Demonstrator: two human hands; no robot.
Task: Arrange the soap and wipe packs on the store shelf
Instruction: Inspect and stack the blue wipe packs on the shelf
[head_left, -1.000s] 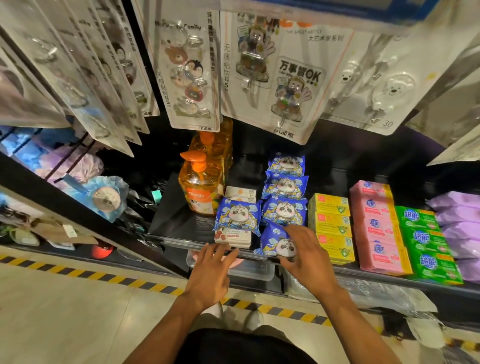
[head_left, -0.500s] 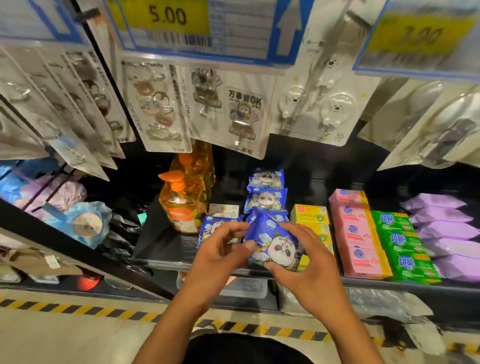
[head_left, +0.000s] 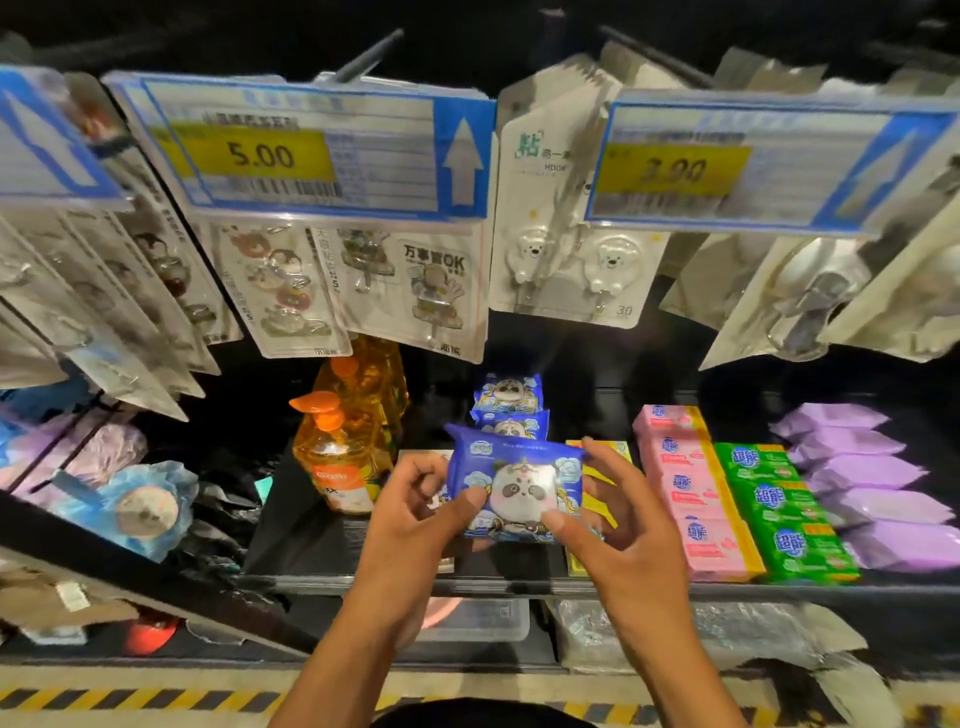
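You have lifted the blue panda-print wipe pack (head_left: 517, 486) off the black store shelf (head_left: 519, 587), where it lay a second ago at the front of its row. It now hangs face-up above the shelf edge, your left hand (head_left: 415, 525) and right hand (head_left: 623, 535) each in a pinching grip on one side. Squaring it before the two matching packs (head_left: 508, 397) looks next.

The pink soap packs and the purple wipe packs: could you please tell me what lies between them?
A row of green rectangular soap packs lies between them, as the head view shows.
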